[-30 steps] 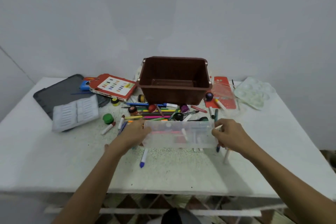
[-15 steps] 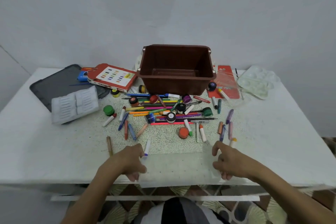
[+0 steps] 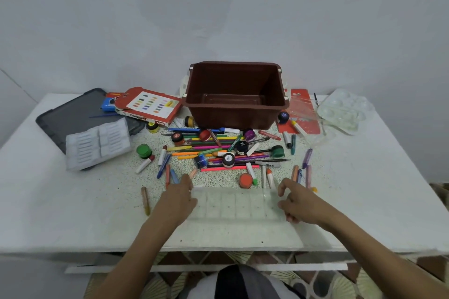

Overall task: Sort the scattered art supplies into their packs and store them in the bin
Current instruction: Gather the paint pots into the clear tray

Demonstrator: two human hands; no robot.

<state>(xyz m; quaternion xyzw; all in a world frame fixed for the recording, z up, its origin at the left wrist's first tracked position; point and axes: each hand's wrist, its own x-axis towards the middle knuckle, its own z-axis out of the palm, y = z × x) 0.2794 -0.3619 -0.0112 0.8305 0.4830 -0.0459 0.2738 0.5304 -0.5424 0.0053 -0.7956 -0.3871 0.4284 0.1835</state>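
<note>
Now the clear tray [image 3: 235, 206] lies flat at lower centre, no longer held up over the marker pile [image 3: 218, 150] as it was a second ago. Its cells show only table [image 3: 73, 213] through them. Brown bin [image 3: 235, 114] is at upper centre, contents unclear. Left hand [image 3: 178, 201] grips the tray's left end. Right hand [image 3: 300, 202] is curled at the right end, hold unclear.

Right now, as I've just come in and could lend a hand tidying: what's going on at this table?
A person at the white table holds a clear compartment tray by its ends, left hand on the left end, right hand on the right. The tray lies flat near the front edge and looks empty. Pencils, crayons and paint pots lie scattered between it and the brown bin, which looks empty.
</note>
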